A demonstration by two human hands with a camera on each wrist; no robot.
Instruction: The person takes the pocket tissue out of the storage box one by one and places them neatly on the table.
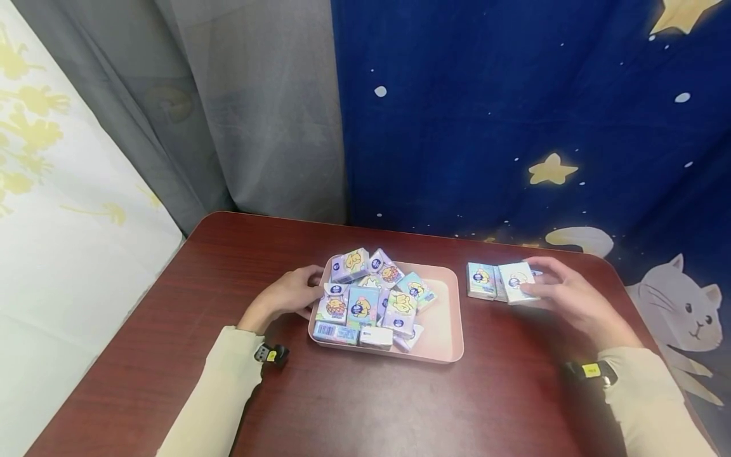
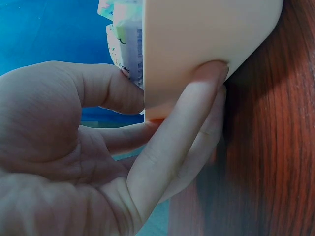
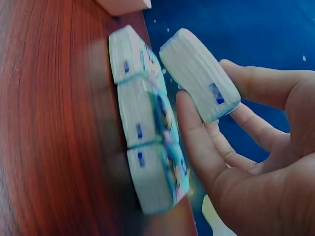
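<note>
A pink tray (image 1: 448,320) holds a heap of small tissue packs (image 1: 362,304) in purple, blue and white wrappers, mostly towards its left side. My left hand (image 1: 294,292) grips the tray's left edge. In the left wrist view the thumb is at the rim and the fingers press the outer wall. My right hand (image 1: 568,298) pinches one tissue pack (image 3: 199,73) between thumb and fingers, lifted just above a row of three tissue packs (image 3: 138,113). That row stands side by side on the table, right of the tray; the held pack partly hides it in the head view.
The reddish-brown table (image 1: 365,406) has a rounded back edge. Behind it hang a grey curtain (image 1: 274,114) and a blue curtain (image 1: 457,127) with stars and a cat. Pale cloth with yellow prints (image 1: 68,254) borders the left side.
</note>
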